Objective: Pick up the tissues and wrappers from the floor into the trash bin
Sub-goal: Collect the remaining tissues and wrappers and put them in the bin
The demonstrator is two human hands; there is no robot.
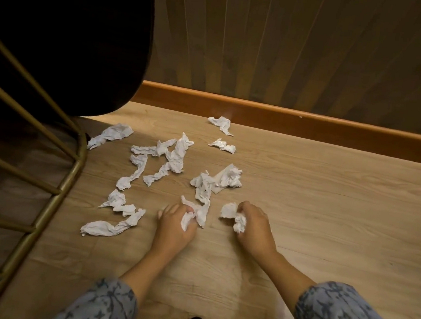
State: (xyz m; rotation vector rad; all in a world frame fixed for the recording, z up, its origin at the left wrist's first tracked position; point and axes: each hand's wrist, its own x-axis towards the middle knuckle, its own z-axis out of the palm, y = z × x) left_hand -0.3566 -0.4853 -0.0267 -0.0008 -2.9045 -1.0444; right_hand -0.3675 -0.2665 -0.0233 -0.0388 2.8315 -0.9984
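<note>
A: The pale wood-plank floor (pixel 304 195) below the brown skirting is strewn with crumpled white tissues (pixel 173 158). Risk?

B: Each grip is closed on a wad: left hand (pixel 175 223), right hand (pixel 254 226). Overfilled fists could shed pieces.

A: Hidden?

B: No trash bin in view; wrappers indistinguishable; the dark chair's (pixel 61 34) shadow may conceal more.

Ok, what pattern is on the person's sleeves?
Grey-blue sleeves with a darker, branch-like mottled print, seen in the head view.
</note>
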